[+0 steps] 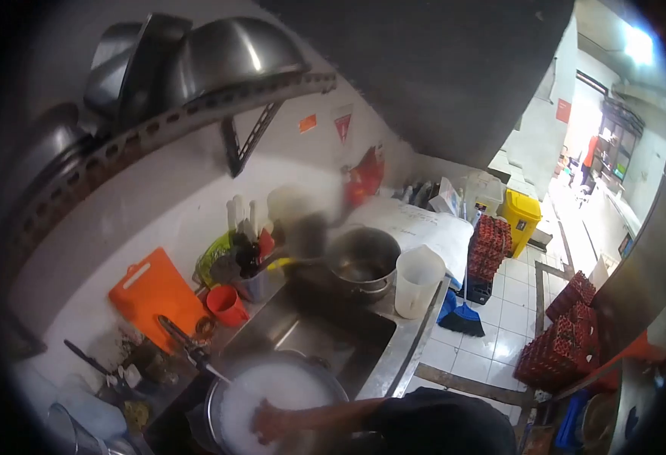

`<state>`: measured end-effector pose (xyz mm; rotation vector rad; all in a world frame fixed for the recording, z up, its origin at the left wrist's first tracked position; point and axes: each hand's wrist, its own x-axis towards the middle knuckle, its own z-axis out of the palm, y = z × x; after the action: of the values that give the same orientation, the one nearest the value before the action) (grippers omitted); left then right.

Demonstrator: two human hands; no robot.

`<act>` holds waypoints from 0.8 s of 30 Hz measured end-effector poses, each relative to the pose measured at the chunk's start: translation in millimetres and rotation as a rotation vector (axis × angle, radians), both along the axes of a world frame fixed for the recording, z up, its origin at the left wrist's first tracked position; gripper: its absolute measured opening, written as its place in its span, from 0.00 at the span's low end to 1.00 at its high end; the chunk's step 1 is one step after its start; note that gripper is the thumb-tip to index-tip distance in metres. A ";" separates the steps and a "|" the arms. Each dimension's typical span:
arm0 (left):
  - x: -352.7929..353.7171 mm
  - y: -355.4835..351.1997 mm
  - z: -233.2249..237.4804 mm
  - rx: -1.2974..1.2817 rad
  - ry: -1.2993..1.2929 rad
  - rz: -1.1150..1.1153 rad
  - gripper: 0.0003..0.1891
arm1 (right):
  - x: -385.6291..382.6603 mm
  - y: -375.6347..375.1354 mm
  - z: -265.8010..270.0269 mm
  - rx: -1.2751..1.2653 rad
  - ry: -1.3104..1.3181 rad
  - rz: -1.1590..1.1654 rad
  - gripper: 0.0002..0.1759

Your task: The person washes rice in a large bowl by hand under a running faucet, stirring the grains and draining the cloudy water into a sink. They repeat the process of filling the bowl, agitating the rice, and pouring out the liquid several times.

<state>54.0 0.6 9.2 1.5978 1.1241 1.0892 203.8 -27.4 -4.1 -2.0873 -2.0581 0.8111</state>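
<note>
Liquid (291, 385), milky white and opaque, fills the wide round metal pot (213, 409) almost to its rim. Its surface is pale and smeared by motion blur in the head view. The pot sits low in the steel sink (325, 334), directly under the right hand (272, 422).

That hand is dipped into the white liquid at the near edge of the pot, knuckles up and fingers bunched. The blur and the cloudy liquid hide the fingertips, so I cannot tell whether it grips anything or how far it is open. Its bare forearm runs back to a dark sleeve (439, 425). The left hand is out of sight.

Just left of the hand a tap (187, 340) slants over the pot's rim. Farther beyond the hand, past the sink basin, stands a second, smaller steel pot (363, 262) — dark inside — with a white plastic jug (418, 280) just to its right on the tabletop (412, 337). Up and to the left of the hand a red cup (227, 305) stands near an orange cutting board (155, 292) leaning on the white wall. High above hang metal bowls on a shelf (219, 57). Well off to the right of the hand, red crates (556, 353) sit stacked on the tiled floor — a yellow bin (521, 216) stands farther back.
</note>
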 end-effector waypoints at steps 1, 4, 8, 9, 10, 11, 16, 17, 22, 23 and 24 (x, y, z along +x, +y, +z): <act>4.7 1.8 2.4 0.006 0.007 -0.011 0.26 | -1.8 -7.8 -7.9 0.050 0.054 0.034 0.30; 12.9 2.8 6.0 0.027 -0.009 -0.031 0.26 | 3.9 -38.0 -18.4 0.084 0.050 0.132 0.31; 14.7 1.5 5.2 0.030 -0.022 -0.038 0.26 | 24.7 -69.8 -29.2 0.135 0.118 0.187 0.34; 13.6 0.9 4.3 0.025 -0.025 -0.035 0.26 | 30.2 -76.2 -17.6 0.100 0.118 0.165 0.35; 12.1 -0.2 4.2 0.018 -0.029 -0.030 0.26 | 33.9 -78.7 -6.5 0.093 0.114 0.176 0.35; 11.1 -0.5 3.6 0.015 -0.028 -0.027 0.26 | 36.4 -80.5 4.7 0.055 0.030 0.077 0.34; 6.9 -5.1 1.6 -0.001 -0.031 -0.026 0.25 | 35.7 -58.2 -2.5 0.007 -0.072 -0.244 0.38; 7.2 -5.8 1.1 -0.002 -0.031 -0.026 0.25 | 26.6 -54.8 0.8 -0.019 -0.110 -0.260 0.38; 4.3 -6.3 2.3 -0.001 -0.032 -0.029 0.25 | -5.4 -50.7 -35.3 0.033 -0.122 0.019 0.40; 3.1 -5.9 2.3 -0.003 -0.034 -0.029 0.25 | -4.1 -54.7 -41.0 0.034 -0.123 0.022 0.40; 2.4 -5.3 1.8 -0.003 -0.033 -0.027 0.25 | -3.2 -63.6 -42.5 0.054 -0.056 0.109 0.40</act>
<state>56.4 -4.7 11.0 1.5825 1.0788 1.0924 200.6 -91.0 -46.7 -2.0069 -2.2135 0.7099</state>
